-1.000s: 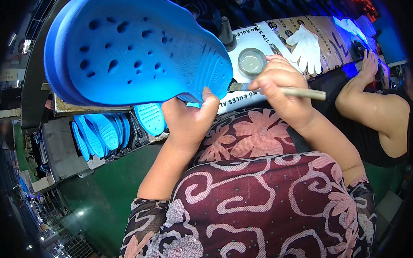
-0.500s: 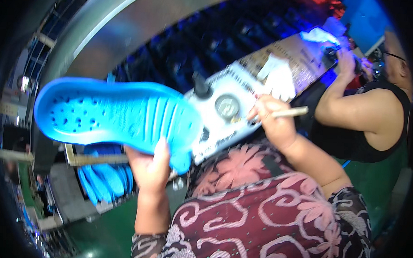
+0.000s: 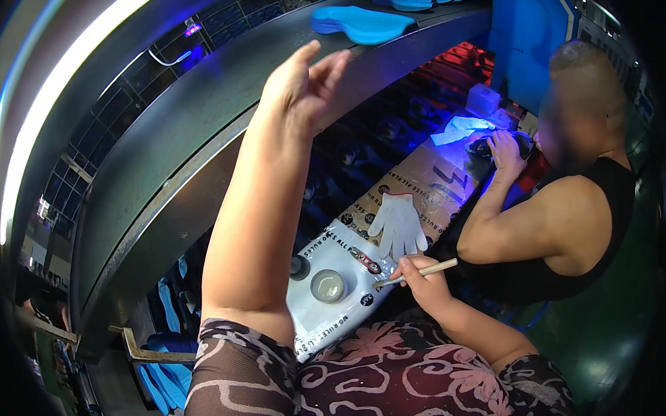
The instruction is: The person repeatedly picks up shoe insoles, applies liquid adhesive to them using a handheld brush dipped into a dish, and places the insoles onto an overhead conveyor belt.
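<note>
My left hand [image 3: 302, 86] is raised over a dark conveyor belt [image 3: 205, 93]; its fingers are apart and it holds nothing. Just beyond the fingertips a blue shoe sole [image 3: 365, 26] lies on the belt. In my right hand [image 3: 427, 285] is a thin brush [image 3: 435, 268] with a pale wooden handle, its bristles pointing left above the plastic-covered work surface [image 3: 318, 332]. Left of the brush sits a small round cup [image 3: 329, 286] of cloudy liquid. A dark, round-topped object [image 3: 299, 268] stands beside the cup.
A white glove [image 3: 398, 225] and a red-and-black cutter-like tool [image 3: 366, 260] lie on the work surface. At right, a co-worker [image 3: 560, 208] handles a dark item under blue light. More blue soles [image 3: 417, 0] rest farther along the belt; others [image 3: 165, 382] are stacked at lower left.
My left hand has let go of the blue sole, which has gone from in front of me to the belt. The left arm now reaches up and forward; the right hand keeps the brush.
</note>
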A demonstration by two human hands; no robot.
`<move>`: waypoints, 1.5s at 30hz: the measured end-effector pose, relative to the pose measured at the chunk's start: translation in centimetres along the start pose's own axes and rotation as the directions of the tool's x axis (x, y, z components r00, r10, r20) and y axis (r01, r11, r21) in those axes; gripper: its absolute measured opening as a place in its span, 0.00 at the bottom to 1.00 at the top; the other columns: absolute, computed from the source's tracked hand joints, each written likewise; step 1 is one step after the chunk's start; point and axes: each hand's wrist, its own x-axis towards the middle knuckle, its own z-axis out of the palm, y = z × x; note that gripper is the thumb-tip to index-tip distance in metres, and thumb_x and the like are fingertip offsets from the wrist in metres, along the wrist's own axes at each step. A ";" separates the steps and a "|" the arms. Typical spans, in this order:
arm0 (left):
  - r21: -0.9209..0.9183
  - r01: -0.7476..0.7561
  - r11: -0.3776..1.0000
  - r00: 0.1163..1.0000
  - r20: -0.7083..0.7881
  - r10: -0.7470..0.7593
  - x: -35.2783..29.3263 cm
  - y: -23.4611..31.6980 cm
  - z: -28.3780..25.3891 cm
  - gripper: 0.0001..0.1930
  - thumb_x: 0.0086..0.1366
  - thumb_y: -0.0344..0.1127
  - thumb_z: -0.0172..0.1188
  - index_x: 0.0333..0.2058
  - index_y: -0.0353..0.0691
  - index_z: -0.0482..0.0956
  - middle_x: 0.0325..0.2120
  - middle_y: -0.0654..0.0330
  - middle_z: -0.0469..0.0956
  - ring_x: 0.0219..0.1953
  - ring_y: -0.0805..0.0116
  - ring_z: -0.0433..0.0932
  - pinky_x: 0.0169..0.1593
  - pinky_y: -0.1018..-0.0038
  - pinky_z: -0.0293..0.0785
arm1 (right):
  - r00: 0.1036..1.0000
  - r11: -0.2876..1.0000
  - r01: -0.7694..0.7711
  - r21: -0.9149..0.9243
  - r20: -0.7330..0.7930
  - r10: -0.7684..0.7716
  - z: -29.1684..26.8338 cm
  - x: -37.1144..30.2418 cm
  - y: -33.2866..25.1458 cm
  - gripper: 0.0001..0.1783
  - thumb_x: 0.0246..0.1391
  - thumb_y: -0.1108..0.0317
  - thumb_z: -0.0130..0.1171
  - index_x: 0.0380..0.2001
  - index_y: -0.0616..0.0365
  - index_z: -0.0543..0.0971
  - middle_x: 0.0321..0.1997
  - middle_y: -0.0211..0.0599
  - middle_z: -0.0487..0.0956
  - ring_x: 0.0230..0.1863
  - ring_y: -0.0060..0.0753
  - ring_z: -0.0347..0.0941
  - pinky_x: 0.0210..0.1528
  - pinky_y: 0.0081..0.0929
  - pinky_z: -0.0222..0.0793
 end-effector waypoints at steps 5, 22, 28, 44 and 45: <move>0.268 -0.315 0.911 0.924 0.306 0.230 -4.4 -3.5 -1.9 0.35 0.61 0.30 0.55 0.63 0.32 0.46 0.45 0.46 0.74 0.41 0.57 0.78 0.43 0.70 0.76 | 0.993 0.994 -0.096 0.050 -0.058 0.099 -0.9 0.0 1.2 0.20 0.61 0.61 0.50 0.21 0.61 0.80 0.17 0.30 0.74 0.20 0.19 0.66 0.25 0.19 0.62; 0.517 0.813 -0.268 0.576 -0.650 0.496 -38.4 -5.6 -48.0 0.26 0.52 0.40 0.55 0.49 0.33 0.67 0.40 0.39 0.76 0.43 0.40 0.74 0.47 0.55 0.70 | 0.959 0.974 -0.220 -0.054 0.170 0.226 4.6 0.3 2.0 0.17 0.60 0.58 0.52 0.24 0.59 0.78 0.21 0.26 0.73 0.27 0.18 0.65 0.32 0.20 0.62; 0.736 0.676 -0.038 0.614 -0.534 0.581 -38.6 -5.5 -50.6 0.14 0.55 0.35 0.52 0.38 0.35 0.67 0.25 0.47 0.74 0.29 0.48 0.75 0.36 0.59 0.70 | 0.952 0.982 -0.120 -0.144 0.264 0.155 6.4 2.6 2.1 0.17 0.61 0.60 0.50 0.24 0.59 0.79 0.22 0.29 0.74 0.27 0.21 0.66 0.33 0.20 0.63; -0.154 0.153 0.976 0.694 -0.686 -0.217 -40.6 -7.6 -44.6 0.14 0.56 0.32 0.58 0.39 0.35 0.70 0.25 0.58 0.75 0.16 0.72 0.68 0.19 0.79 0.62 | 0.851 0.747 0.466 -0.475 0.472 -0.230 11.9 4.6 5.2 0.11 0.50 0.63 0.59 0.19 0.55 0.80 0.19 0.34 0.75 0.24 0.37 0.70 0.33 0.31 0.63; -0.160 0.164 0.973 0.718 -0.657 -0.229 -40.6 -7.7 -44.7 0.13 0.56 0.32 0.58 0.39 0.35 0.70 0.24 0.58 0.75 0.15 0.73 0.67 0.18 0.79 0.61 | 0.870 0.793 0.428 -0.433 0.436 -0.231 11.9 4.6 4.4 0.11 0.51 0.64 0.58 0.19 0.56 0.80 0.19 0.35 0.75 0.24 0.37 0.70 0.32 0.30 0.64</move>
